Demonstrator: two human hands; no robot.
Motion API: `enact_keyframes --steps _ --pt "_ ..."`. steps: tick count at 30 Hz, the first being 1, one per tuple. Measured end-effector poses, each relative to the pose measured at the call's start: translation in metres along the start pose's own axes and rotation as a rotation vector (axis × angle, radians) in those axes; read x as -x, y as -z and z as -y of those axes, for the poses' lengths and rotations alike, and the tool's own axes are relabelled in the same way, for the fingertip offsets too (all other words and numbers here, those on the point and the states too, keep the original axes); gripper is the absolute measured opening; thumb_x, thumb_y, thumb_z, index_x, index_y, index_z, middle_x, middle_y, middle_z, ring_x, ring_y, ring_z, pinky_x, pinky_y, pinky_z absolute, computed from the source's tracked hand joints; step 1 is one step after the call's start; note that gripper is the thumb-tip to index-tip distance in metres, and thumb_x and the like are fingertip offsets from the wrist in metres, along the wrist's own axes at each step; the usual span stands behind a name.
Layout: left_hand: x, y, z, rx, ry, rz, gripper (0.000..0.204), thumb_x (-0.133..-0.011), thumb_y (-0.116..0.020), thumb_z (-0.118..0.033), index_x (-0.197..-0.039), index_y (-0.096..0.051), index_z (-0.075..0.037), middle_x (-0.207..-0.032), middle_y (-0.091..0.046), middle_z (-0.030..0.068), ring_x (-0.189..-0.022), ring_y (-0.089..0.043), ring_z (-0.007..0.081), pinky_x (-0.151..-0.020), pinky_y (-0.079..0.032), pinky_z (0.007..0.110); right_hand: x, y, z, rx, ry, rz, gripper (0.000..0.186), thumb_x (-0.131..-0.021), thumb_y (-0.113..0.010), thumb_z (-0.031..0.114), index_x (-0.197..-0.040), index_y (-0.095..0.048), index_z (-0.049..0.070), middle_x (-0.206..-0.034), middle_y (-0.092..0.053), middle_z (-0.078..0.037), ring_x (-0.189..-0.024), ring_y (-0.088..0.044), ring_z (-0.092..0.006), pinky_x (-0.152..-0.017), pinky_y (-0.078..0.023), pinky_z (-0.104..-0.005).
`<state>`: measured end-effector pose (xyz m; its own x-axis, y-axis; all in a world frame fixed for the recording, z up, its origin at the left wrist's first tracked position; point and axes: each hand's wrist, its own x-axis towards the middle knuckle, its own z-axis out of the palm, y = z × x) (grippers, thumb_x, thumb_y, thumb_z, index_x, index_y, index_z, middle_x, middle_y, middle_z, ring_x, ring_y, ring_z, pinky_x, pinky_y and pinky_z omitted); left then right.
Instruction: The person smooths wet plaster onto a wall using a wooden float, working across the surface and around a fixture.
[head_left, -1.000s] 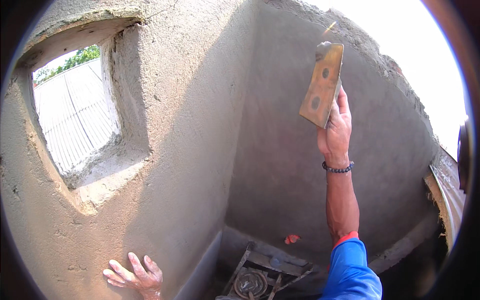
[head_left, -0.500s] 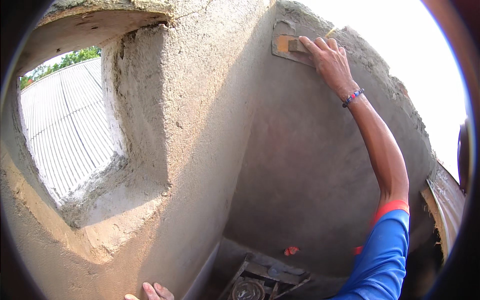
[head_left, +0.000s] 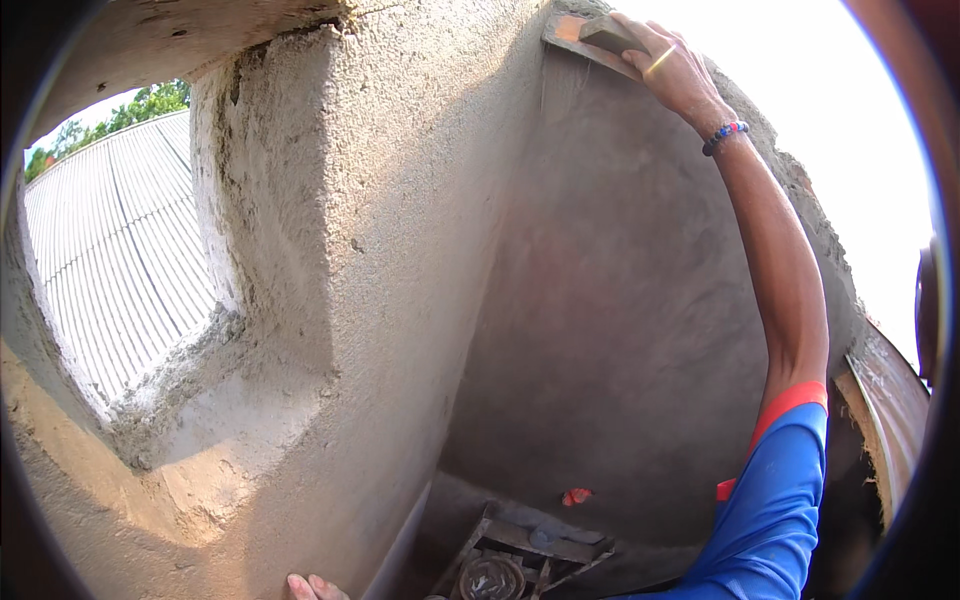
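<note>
My right hand [head_left: 682, 78], with a beaded bracelet at the wrist, is closed round the block handle of a plastering float [head_left: 572, 32]. The float's flat plate lies against the top of the grey plastered wall [head_left: 610, 290], close to the corner with the rougher left wall [head_left: 400, 230]. Fine streaks run down the plaster just under the plate. At the bottom edge, fingertips of my left hand [head_left: 316, 588] rest spread on the left wall; the rest of that hand is out of view.
A window opening with a rough sill [head_left: 215, 410] is at left, a corrugated roof [head_left: 120, 240] beyond it. Below stands a wooden frame with a round container [head_left: 490, 577]. A small red piece [head_left: 576, 496] shows low on the wall. Metal sheeting [head_left: 890, 410] edges the right.
My right hand has carried the float upward along the wall to its top edge, tilting it a little. The view has shifted slightly, and less of my left hand shows.
</note>
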<state>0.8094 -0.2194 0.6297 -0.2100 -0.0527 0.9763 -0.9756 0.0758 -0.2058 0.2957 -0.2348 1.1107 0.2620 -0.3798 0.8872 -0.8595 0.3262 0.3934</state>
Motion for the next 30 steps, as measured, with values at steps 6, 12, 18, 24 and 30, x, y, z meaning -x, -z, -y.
enact_keyframes --steps 6,12,18,24,30 --pt "0.007 -0.006 0.010 -0.070 -0.067 0.032 0.033 -0.098 -0.059 -0.036 -0.125 -0.064 -0.018 -0.156 -0.033 0.0259 -0.148 -0.015 0.0534 -0.115 -0.011 0.069 0.017 -0.011 -0.002 0.187 -0.015 0.076 0.057 -0.096 -0.060 0.022 -0.151 -0.044 0.023 -0.128 -0.062 -0.010 -0.120 -0.056 -0.0342 -0.106 -0.044 -0.0438" --pt "0.013 -0.014 0.009 -0.012 0.005 -0.009 0.033 -0.098 -0.059 -0.037 -0.125 -0.063 -0.018 -0.156 -0.034 0.0261 -0.148 -0.017 0.0535 -0.115 -0.014 0.069 0.046 -0.009 0.033 0.202 0.022 0.142 0.058 -0.095 -0.062 0.017 -0.150 -0.046 0.022 -0.119 -0.062 -0.009 -0.114 -0.057 -0.0325 -0.098 -0.047 -0.0433" --pt "0.006 -0.014 0.008 -0.048 -0.008 -0.031 0.032 -0.099 -0.058 -0.037 -0.124 -0.064 -0.018 -0.154 -0.036 0.0267 -0.147 -0.018 0.0544 -0.114 -0.017 0.069 0.120 -0.027 0.080 0.177 0.085 0.201 0.051 -0.093 -0.063 0.013 -0.142 -0.051 0.019 -0.107 -0.060 -0.004 -0.098 -0.056 -0.0257 -0.079 -0.047 -0.0394" --pt "0.009 -0.018 0.014 -0.043 -0.023 -0.034 0.031 -0.100 -0.055 -0.038 -0.122 -0.065 -0.018 -0.153 -0.038 0.0262 -0.148 -0.019 0.0538 -0.115 -0.017 0.068 0.185 -0.041 0.118 0.096 0.213 0.434 0.054 -0.091 -0.061 0.008 -0.143 -0.047 0.017 -0.105 -0.058 -0.004 -0.094 -0.054 -0.0239 -0.078 -0.046 -0.0372" --pt "0.005 -0.015 0.011 -0.033 -0.042 -0.031 0.030 -0.101 -0.053 -0.036 -0.122 -0.066 -0.019 -0.152 -0.039 0.0258 -0.147 -0.021 0.0533 -0.116 -0.018 0.067 0.103 0.014 0.055 0.187 0.066 -0.042 0.055 -0.090 -0.067 0.015 -0.143 -0.050 0.017 -0.106 -0.061 -0.007 -0.098 -0.057 -0.0286 -0.082 -0.048 -0.0426"
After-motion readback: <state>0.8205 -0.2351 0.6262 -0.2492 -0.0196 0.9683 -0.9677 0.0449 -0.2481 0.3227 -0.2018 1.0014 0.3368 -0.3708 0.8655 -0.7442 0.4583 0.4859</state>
